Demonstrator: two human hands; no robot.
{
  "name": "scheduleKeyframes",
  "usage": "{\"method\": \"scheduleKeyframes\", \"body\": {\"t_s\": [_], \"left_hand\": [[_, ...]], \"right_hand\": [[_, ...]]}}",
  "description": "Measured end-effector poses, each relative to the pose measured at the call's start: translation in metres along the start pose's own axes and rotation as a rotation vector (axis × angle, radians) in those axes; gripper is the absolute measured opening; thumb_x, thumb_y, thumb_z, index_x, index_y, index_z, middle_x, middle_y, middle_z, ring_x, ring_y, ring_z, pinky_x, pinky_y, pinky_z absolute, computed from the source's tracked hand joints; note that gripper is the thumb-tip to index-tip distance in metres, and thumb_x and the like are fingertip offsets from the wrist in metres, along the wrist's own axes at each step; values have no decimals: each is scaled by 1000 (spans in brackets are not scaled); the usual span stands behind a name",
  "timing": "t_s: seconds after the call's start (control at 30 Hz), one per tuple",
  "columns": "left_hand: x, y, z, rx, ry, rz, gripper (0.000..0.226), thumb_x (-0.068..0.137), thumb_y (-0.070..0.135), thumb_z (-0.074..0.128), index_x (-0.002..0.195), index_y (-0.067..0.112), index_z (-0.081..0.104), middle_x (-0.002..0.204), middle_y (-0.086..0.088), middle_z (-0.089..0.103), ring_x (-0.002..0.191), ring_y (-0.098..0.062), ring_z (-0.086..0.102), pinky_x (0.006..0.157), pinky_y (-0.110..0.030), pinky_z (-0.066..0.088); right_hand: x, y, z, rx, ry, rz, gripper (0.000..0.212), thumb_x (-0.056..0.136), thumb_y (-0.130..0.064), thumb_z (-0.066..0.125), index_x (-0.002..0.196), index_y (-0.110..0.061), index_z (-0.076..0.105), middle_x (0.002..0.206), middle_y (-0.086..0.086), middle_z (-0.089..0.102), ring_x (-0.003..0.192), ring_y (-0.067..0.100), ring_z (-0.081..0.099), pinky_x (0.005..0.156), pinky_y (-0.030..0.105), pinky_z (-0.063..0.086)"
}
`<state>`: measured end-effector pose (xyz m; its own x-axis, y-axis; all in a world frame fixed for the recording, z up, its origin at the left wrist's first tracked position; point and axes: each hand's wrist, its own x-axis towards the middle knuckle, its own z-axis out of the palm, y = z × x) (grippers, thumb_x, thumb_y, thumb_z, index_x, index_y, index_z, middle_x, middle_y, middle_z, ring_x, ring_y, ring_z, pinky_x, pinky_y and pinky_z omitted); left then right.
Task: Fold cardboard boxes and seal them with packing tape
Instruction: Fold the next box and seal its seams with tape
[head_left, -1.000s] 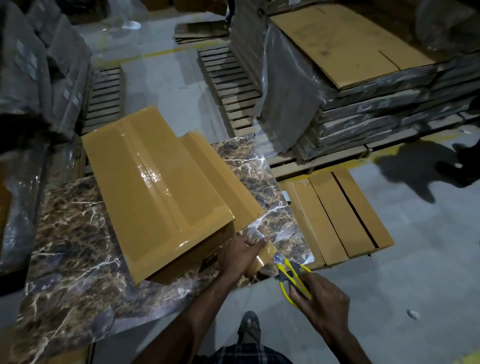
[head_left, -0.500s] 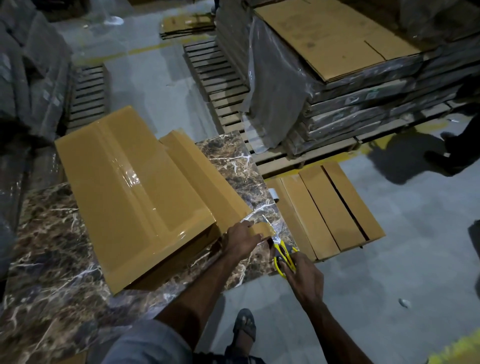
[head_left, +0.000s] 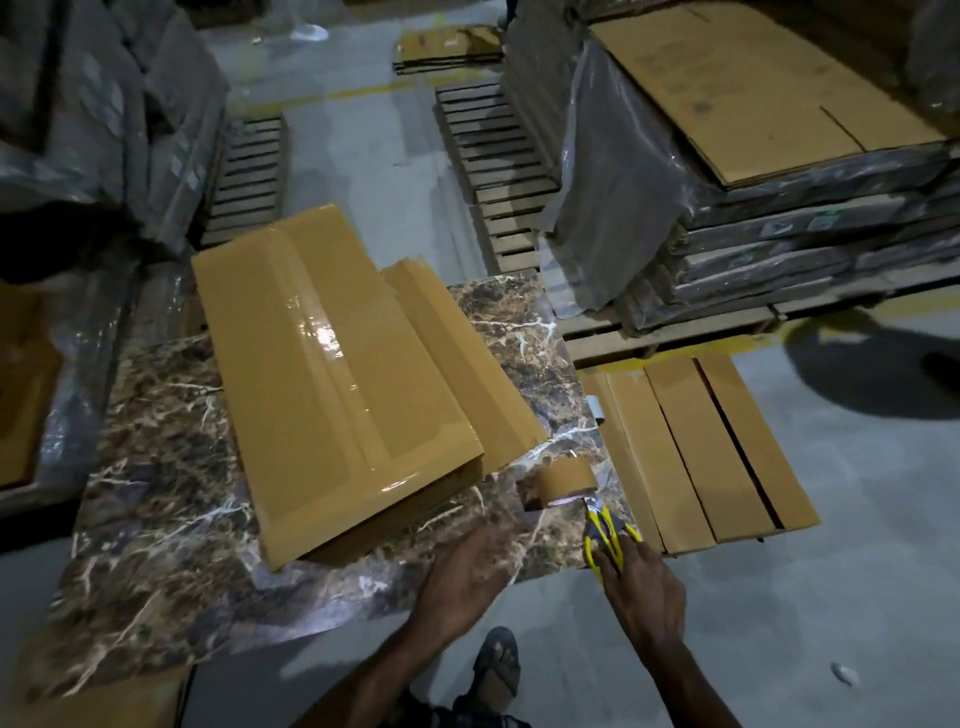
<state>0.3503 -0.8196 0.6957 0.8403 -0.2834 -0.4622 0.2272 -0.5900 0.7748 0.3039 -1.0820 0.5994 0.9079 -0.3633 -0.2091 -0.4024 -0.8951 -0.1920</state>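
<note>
A long cardboard box (head_left: 332, 384), glossy with brown packing tape, lies slantwise on the marble-patterned table (head_left: 156, 493). A narrower folded cardboard piece (head_left: 457, 358) leans against its right side. The brown tape roll (head_left: 563, 480) lies by itself on the table near the box's right front corner. My left hand (head_left: 467, 571) hovers at the table's near edge, fingers relaxed, holding nothing. My right hand (head_left: 644, 587) grips yellow-handled scissors (head_left: 605, 532), whose blades point at the tape roll.
Flat cardboard blanks (head_left: 701, 452) lie to the right of the table. Behind them a pallet bears plastic-wrapped cardboard stacks (head_left: 779, 182). Bare wooden pallets (head_left: 498, 171) and wrapped bundles (head_left: 78, 104) stand farther back. My sandalled foot (head_left: 498, 660) is below the table edge.
My left hand has let go of the tape roll, which now lies on the table, and has drawn back toward the near edge. The scissors stay in my right hand.
</note>
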Motion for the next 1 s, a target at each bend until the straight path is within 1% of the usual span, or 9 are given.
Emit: {"method": "scheduleKeyframes", "body": {"t_s": [0.1, 0.2, 0.27, 0.33, 0.4, 0.5, 0.77, 0.9, 1.0], "left_hand": [[-51, -6, -29, -101, 109, -113, 17, 95, 25, 75, 107, 38, 74, 101, 26, 76, 98, 9, 68, 87, -26, 58], [-91, -11, -62, -157, 487, -158, 21, 91, 16, 79, 88, 37, 78, 89, 26, 75, 85, 5, 69, 73, -11, 51], [-102, -13, -81, -229, 912, -152, 20, 90, 10, 79, 96, 30, 77, 95, 15, 76, 88, -5, 69, 72, -9, 48], [-100, -18, -101, -345, 1163, -199, 24, 95, 14, 74, 118, 16, 70, 116, -7, 71, 105, -25, 65, 86, -26, 48], [-90, -22, -118, -459, 1166, -299, 40, 102, 27, 64, 139, 14, 57, 139, -11, 60, 123, -29, 57, 97, -42, 47], [-71, -23, -128, -631, 999, -321, 45, 111, 33, 46, 152, 14, 48, 150, -9, 52, 122, -20, 51, 94, -34, 40], [-75, -41, -141, -959, 998, -343, 48, 113, 40, 38, 159, 26, 41, 161, 4, 41, 148, -23, 39, 110, -37, 35], [-91, -71, -163, -930, 964, -149, 42, 114, 31, 37, 154, 34, 46, 154, 18, 43, 144, -8, 38, 118, -44, 36], [-110, -114, -187, -713, 813, 62, 36, 113, 19, 39, 138, 27, 63, 150, 11, 54, 143, -13, 47, 117, -46, 40]], "right_hand": [[-6, -10, -23, 50, 13, 53, 45, 100, -58, 49, 128, -29, 68, 112, 2, 73, 102, 28, 68, 72, 38, 54], [-14, -50, -52, 313, 165, -5, 33, 97, -42, 64, 123, -25, 73, 111, 0, 75, 100, 25, 71, 76, 36, 56], [-13, -93, -76, 566, 229, -79, 35, 96, -41, 67, 125, -23, 73, 118, -3, 75, 106, 18, 70, 84, 36, 58], [-4, -139, -100, 774, 180, -185, 47, 101, -50, 60, 137, -21, 66, 134, -6, 67, 121, 12, 62, 97, 36, 53], [12, -180, -114, 892, 72, -238, 55, 104, -56, 51, 149, -23, 55, 147, -7, 58, 132, 12, 55, 106, 37, 47], [34, -222, -112, 920, -139, -216, 66, 104, -64, 39, 154, -21, 48, 154, -2, 52, 143, 20, 45, 120, 45, 36], [-9, -240, -91, 1020, -108, -105, 57, 106, -54, 34, 146, -20, 59, 143, -1, 61, 135, 19, 54, 107, 31, 40], [-44, -231, -70, 1023, -171, -302, 50, 105, -60, 34, 154, -47, 41, 155, -29, 40, 145, -5, 37, 117, 29, 30], [-41, -203, -76, 840, -112, -557, 50, 103, -32, 40, 152, -43, 47, 160, -23, 40, 148, 1, 37, 116, 31, 35]]}}
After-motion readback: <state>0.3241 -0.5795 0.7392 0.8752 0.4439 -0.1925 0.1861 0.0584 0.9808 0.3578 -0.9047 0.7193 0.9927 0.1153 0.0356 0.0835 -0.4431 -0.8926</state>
